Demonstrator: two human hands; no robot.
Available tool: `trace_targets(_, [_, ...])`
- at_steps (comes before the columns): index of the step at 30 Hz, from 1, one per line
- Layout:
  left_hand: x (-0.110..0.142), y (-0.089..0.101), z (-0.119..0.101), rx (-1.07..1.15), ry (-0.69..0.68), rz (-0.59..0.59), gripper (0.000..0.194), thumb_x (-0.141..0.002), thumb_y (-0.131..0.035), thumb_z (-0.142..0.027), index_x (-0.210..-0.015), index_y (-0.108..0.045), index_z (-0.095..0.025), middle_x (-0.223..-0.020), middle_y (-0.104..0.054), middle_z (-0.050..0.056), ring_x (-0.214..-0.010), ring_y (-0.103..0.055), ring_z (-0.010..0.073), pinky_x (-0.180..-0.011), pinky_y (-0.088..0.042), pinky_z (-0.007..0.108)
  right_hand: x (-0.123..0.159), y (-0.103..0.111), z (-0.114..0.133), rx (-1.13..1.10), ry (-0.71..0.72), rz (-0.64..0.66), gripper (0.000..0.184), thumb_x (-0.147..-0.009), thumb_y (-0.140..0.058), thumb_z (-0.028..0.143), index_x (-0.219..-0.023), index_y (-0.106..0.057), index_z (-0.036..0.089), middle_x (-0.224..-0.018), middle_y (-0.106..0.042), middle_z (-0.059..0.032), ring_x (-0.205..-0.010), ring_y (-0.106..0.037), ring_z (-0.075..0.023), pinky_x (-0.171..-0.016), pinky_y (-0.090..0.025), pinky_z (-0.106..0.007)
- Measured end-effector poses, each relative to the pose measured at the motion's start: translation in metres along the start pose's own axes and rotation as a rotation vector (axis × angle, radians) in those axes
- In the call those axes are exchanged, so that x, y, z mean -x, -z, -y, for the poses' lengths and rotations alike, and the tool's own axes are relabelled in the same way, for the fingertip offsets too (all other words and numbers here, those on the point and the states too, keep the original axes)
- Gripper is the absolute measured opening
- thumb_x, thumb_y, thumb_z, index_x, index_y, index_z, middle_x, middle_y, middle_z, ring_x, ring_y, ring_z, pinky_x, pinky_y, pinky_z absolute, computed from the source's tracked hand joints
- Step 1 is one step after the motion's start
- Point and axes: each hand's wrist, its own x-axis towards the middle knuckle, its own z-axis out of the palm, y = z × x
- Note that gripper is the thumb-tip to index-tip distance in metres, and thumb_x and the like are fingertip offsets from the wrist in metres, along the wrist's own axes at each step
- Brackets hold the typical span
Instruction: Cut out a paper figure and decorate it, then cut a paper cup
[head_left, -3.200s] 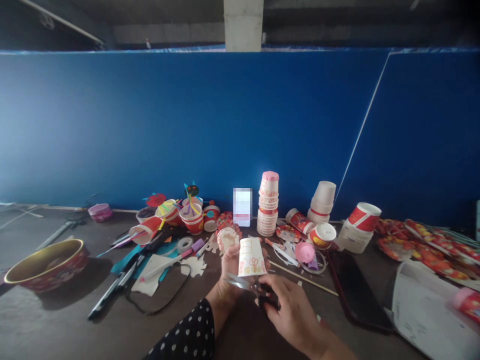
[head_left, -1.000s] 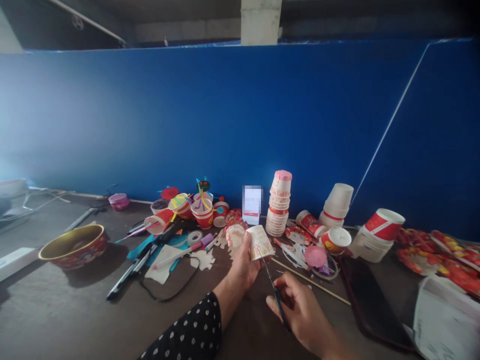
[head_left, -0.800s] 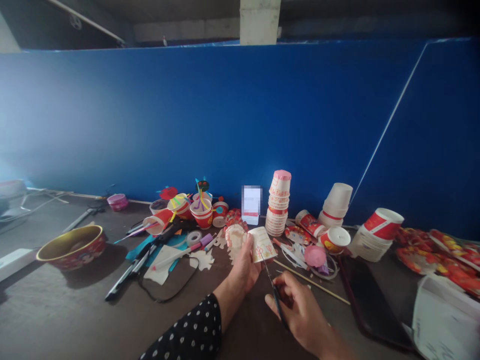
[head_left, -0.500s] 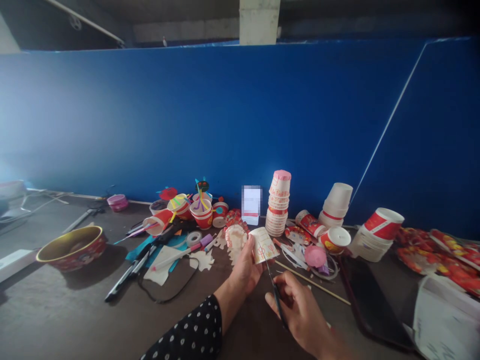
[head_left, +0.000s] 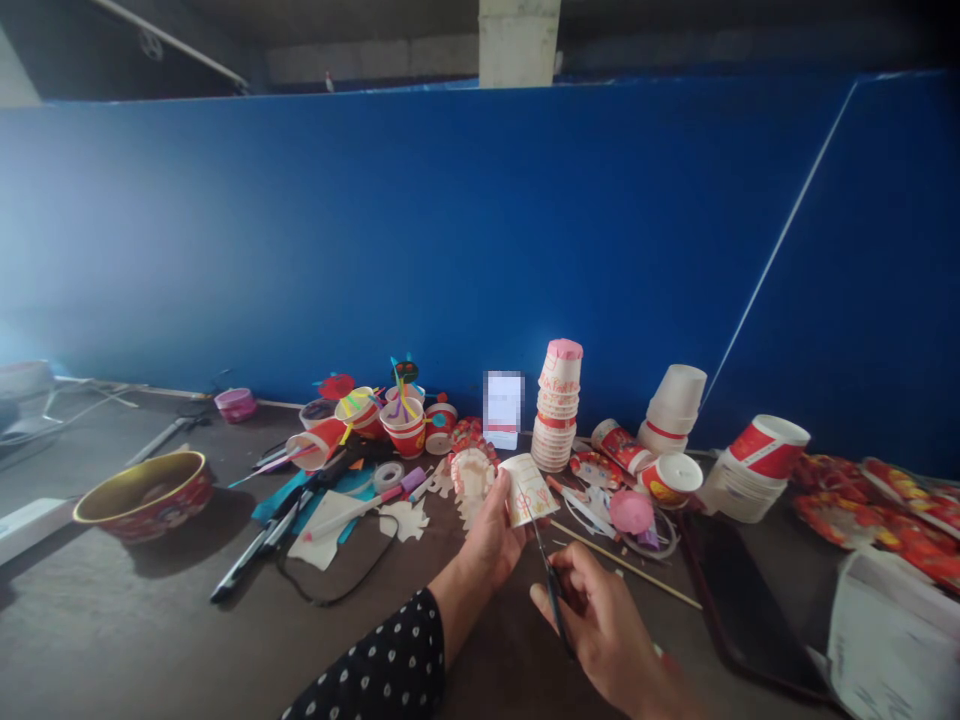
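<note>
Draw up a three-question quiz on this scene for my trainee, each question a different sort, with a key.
1. Which hand grips the scissors?

2. True or false: the tall cup stack has a pink top.

3. What is in the left hand?
a) the gold-rimmed bowl
b) a white cup with coloured drawings
c) the roll of tape

Key:
1. The right hand.
2. True.
3. b
</note>
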Motion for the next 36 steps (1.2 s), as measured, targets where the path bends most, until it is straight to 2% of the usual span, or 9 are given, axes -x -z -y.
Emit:
trace_targets(18, [-0.0021, 0.0033, 0.0036, 0.004, -0.047, 0.090, 0.043, -0.079, -0.054, -0.045, -0.107, -0.055, -0.012, -0.092, -0.066, 0.012, -0.085, -0.062, 0.0241, -0.076, -0.046, 0.034, -0.0003, 0.0013, -0.0010, -0.008, -0.019, 0.000, 0.016, -0.075, -0.063, 0.026, -0.082, -0.051, 0.017, -0.051, -0.049, 0.0067, -0.045, -0.042, -0.0093, -0.043, -0.029, -0.020])
trace_targets(36, [-0.0016, 0.0016, 0.0044, 0.018, -0.057, 0.106, 0.039, -0.082, -0.050, -0.044, -0.106, -0.056, -0.014, -0.094, -0.065, 0.011, -0.082, -0.063, 0.0213, -0.074, -0.047, 0.033, -0.0013, 0.0021, 0.0022, -0.061, -0.060, 0.020, 0.015, -0.075, -0.063, 0.025, -0.077, -0.050, 0.017, -0.049, -0.045, 0.0075, -0.043, -0.038, -0.0082, -0.042, -0.025, -0.019])
